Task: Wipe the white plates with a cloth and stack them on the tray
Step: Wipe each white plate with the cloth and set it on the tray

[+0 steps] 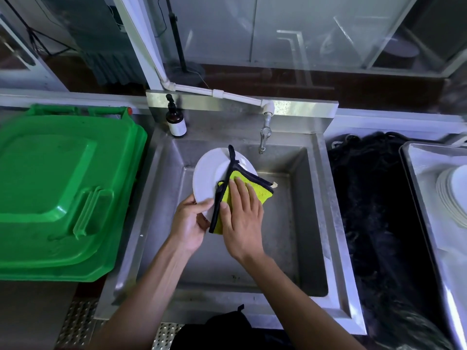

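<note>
The wiping step was in hand. The left hand (188,223) gripped the near edge of a plate (209,178), thumb over the rim, and held it tilted above the sink (313,198), clear of the basin floor. The right hand (242,218) lay flat, fingers straight, pressing a cloth (236,188) against the plate's right half. Wiped plates (452,198) stood stacked on the tray (417,173) at the far right. Judging from this, the next move called for finishing the face, then carrying the plate rightward over the sink's rim onto that stack.
</note>
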